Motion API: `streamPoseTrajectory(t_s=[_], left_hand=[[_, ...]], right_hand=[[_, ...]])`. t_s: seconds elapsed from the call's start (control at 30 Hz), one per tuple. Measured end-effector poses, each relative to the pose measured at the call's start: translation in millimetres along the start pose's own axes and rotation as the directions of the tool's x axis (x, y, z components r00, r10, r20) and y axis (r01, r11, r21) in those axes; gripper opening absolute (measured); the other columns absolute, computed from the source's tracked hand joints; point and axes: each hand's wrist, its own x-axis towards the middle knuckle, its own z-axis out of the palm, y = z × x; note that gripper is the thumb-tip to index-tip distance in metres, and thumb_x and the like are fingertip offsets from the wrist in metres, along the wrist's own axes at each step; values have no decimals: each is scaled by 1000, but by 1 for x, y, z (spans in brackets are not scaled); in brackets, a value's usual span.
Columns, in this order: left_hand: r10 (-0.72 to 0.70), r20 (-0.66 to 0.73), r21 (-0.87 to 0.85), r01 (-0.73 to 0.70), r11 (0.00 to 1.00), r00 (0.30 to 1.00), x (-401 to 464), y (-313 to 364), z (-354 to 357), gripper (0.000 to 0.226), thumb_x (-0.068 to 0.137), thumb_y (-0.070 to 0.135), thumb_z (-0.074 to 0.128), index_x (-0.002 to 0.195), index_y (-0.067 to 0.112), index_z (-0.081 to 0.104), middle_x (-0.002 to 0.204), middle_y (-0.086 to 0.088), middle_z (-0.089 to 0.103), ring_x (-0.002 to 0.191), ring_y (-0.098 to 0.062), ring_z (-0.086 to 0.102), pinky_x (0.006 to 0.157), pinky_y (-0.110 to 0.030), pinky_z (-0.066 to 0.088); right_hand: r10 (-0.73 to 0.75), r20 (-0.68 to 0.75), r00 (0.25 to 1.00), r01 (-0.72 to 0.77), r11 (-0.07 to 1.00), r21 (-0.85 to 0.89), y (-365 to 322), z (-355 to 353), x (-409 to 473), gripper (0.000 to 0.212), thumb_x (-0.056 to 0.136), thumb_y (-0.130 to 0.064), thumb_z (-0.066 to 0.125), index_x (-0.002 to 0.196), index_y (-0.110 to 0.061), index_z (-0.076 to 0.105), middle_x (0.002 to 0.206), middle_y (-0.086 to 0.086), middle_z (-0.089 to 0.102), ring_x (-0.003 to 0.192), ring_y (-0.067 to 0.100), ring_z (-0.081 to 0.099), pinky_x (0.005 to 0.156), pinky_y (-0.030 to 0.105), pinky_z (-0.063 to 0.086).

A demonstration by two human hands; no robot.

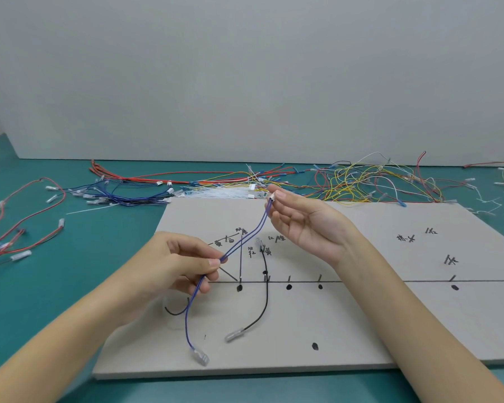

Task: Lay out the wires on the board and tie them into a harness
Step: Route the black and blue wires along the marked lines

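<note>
A grey board lies on the teal table, marked with black lines, dots and handwritten labels. I hold a pair of blue wires above it. My right hand pinches the white connector at their upper end. My left hand pinches the wires lower down. Below it the pair hangs down to clear terminals near the board's front edge. A black wire lies on the board, running between pins near the middle line, with a clear terminal at its near end.
Loose wires lie along the back of the table: red and blue ones at the left, yellow, red and white ones at the right. A bundle of white cable ties sits behind the board. More red wires lie far left.
</note>
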Motion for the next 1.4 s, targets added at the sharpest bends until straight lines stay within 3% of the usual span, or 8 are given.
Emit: streamPoseTrajectory(t_s=[0.2,0.37,0.57,0.77,0.9,1.0,1.27,1.4], left_hand=[[-16,41,41,15,999,999,-1,-3,5,10,83,7,70,83,12,78,71,-9,68,46,-18,54,43,-21,45],[24,23,42,-25,999,999,-1,-1,1,11,81,11,71,87,17,79,72,-7,70,38,-10,39,34,-16,31],[55,88,190,-71,979,995,-2,-3,-5,9,82,17,73,86,22,79,70,-2,70,38,-10,39,35,-16,30],[88,149,309,-131,942,985,1,-12,-1,10,84,19,72,82,27,78,70,-5,71,38,-14,47,39,-17,37],[91,133,315,-129,940,987,3,-16,-1,11,85,19,72,80,27,78,66,-6,70,38,-14,47,39,-19,37],[77,104,308,-106,946,992,5,-17,-3,12,85,18,71,80,26,78,64,-7,69,39,-13,45,38,-21,38],[81,91,310,-105,945,993,8,-21,-3,12,85,18,71,80,26,77,64,-7,69,39,-13,45,38,-22,38],[85,87,308,-108,945,993,9,-22,-4,11,85,19,71,81,27,77,64,-7,69,40,-13,45,38,-21,37]], right_hand=[[-1,-17,1000,0,1000,-18,1,1,0,19,71,-7,72,89,-4,77,82,4,67,75,15,68,63,19,56],[8,-14,1000,-8,1000,14,0,-1,1,16,72,-6,71,86,-4,78,81,5,68,74,15,68,61,19,56],[-85,-80,993,40,892,-450,1,-5,12,22,83,-5,70,104,-10,72,86,2,70,73,14,67,62,21,54],[-135,-132,982,-8,667,-745,15,2,30,15,81,-9,73,92,-19,76,92,-6,69,74,10,58,67,23,43],[-130,-131,983,-31,585,-811,21,7,42,14,83,-8,72,91,-19,74,89,-2,70,78,12,59,55,15,44],[-138,-141,980,-39,563,-826,23,9,47,14,84,-5,70,94,-13,74,90,4,69,68,8,59,45,9,41],[-162,-145,976,-33,549,-835,25,4,50,14,84,-2,69,95,-10,74,83,5,68,52,-1,58,43,9,38],[-166,-142,976,-29,546,-837,26,2,52,14,84,-2,69,91,-13,74,85,6,68,60,6,58,45,9,39]])
